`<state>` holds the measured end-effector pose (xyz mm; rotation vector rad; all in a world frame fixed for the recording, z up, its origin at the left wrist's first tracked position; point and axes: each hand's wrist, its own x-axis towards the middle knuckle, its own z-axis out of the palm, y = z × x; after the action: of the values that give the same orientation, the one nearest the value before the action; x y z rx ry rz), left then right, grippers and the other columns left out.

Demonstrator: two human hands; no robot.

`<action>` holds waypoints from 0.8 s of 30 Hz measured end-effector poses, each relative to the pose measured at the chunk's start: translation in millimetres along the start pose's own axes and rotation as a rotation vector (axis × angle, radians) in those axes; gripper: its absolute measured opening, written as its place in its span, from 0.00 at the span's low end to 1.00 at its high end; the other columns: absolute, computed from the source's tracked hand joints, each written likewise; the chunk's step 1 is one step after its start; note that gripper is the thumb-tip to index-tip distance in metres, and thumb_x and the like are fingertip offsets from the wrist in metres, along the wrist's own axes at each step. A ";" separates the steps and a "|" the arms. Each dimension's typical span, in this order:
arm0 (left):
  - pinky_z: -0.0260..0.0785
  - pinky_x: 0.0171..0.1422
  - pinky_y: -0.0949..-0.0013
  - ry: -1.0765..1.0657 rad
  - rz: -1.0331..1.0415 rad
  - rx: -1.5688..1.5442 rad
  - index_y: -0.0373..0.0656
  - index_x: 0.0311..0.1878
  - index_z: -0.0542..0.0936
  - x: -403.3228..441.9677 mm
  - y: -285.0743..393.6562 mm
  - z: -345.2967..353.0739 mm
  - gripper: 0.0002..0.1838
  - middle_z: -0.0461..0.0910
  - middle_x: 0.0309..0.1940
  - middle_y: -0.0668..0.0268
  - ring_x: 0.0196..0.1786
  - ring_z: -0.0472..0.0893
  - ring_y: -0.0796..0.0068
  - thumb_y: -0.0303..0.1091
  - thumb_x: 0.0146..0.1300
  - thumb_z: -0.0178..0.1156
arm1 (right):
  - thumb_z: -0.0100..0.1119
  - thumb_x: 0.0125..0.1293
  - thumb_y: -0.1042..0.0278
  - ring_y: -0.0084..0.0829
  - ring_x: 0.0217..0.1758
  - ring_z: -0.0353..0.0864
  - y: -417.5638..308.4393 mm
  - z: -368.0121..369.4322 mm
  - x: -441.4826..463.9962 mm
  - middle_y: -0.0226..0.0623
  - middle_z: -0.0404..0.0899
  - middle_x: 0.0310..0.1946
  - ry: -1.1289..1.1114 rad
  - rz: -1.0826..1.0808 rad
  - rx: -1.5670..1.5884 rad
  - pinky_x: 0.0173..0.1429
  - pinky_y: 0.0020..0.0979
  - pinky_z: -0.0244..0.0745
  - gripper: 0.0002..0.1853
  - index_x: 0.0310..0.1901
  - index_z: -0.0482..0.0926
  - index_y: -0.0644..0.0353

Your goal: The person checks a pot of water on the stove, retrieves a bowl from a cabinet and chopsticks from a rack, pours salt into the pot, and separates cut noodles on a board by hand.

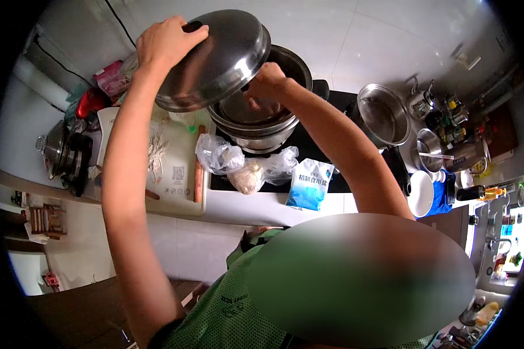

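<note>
My left hand (167, 43) is closed on the dark knob of a large metal lid (215, 64), which it holds up and tilted over the left side of a big steel pot (261, 138). At the pot's opening, right of the lid, is my right hand (268, 84), fingers curled. What it holds, if anything, is hidden by the lid and shadow. The pot stands on a black stove (343, 102). In front of it lie a plastic bag with pale contents (247, 176) and a blue and white salt packet (310, 185).
A cutting board (177, 157) with noodle-like strands (156, 152) and a rolling pin (199, 168) lies left. Stacked black pans (70, 157) stand farther left. Right are a steel pot (383, 116), a kettle (420, 102), a smaller steel pot (429, 145) and a white bowl (420, 193).
</note>
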<state>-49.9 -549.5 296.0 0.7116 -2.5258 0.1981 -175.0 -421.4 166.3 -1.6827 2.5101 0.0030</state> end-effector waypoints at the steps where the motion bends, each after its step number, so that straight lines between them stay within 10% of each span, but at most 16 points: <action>1: 0.69 0.42 0.60 0.016 0.018 -0.003 0.41 0.39 0.79 0.1 2.9 3.7 0.30 0.79 0.31 0.53 0.38 0.79 0.56 0.60 0.44 0.54 | 0.65 0.34 0.60 0.34 0.34 0.80 2.3 12.8 6.1 0.37 0.80 0.27 0.049 0.010 0.045 0.39 0.32 0.74 0.11 0.23 0.82 0.54; 6: 0.69 0.41 0.61 -0.058 0.029 -0.057 0.40 0.38 0.79 2.0 21.8 18.7 0.30 0.79 0.30 0.54 0.37 0.79 0.56 0.59 0.44 0.54 | 0.54 0.51 0.50 0.30 0.51 0.73 2.0 30.4 11.5 0.33 0.72 0.50 0.067 -0.050 -0.082 0.51 0.34 0.69 0.25 0.51 0.72 0.47; 9: 0.69 0.41 0.62 -0.056 0.048 -0.077 0.40 0.37 0.79 1.8 33.6 25.6 0.29 0.79 0.30 0.55 0.36 0.79 0.58 0.59 0.44 0.55 | 0.54 0.52 0.50 0.31 0.57 0.67 5.7 42.6 6.6 0.34 0.69 0.53 0.556 -0.212 -0.206 0.58 0.37 0.63 0.25 0.52 0.71 0.49; 17: 0.68 0.44 0.62 -0.174 0.075 -0.109 0.40 0.41 0.77 4.6 53.2 35.4 0.30 0.79 0.34 0.56 0.39 0.78 0.58 0.60 0.46 0.54 | 0.52 0.53 0.53 0.33 0.57 0.66 21.4 32.0 -35.3 0.36 0.70 0.51 0.737 -0.237 -0.225 0.61 0.38 0.57 0.23 0.50 0.72 0.51; 19: 0.68 0.44 0.62 -0.175 0.090 -0.120 0.40 0.41 0.77 0.7 56.7 38.5 0.30 0.79 0.34 0.56 0.40 0.78 0.58 0.59 0.45 0.54 | 0.52 0.54 0.59 0.36 0.52 0.69 24.9 17.3 -89.4 0.37 0.72 0.46 0.454 0.018 -0.101 0.57 0.36 0.63 0.17 0.46 0.73 0.53; 21: 0.68 0.45 0.62 -0.174 0.101 -0.128 0.41 0.41 0.77 -3.3 60.5 40.8 0.30 0.79 0.34 0.56 0.40 0.78 0.58 0.59 0.45 0.55 | 0.55 0.54 0.64 0.36 0.42 0.75 32.9 26.6 -140.7 0.37 0.76 0.38 0.862 0.103 0.125 0.46 0.32 0.70 0.11 0.39 0.76 0.56; 24: 0.69 0.43 0.62 -0.232 0.143 -0.111 0.42 0.39 0.78 -11.6 67.8 44.4 0.27 0.79 0.33 0.57 0.39 0.78 0.59 0.57 0.45 0.56 | 0.58 0.53 0.68 0.35 0.31 0.77 38.7 80.2 -212.5 0.37 0.76 0.31 0.821 0.499 0.453 0.36 0.27 0.72 0.09 0.36 0.76 0.60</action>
<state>-96.0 -498.3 251.6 0.5369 -2.7858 0.0250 -123.2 -205.3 105.5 -0.9396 3.0393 -1.3321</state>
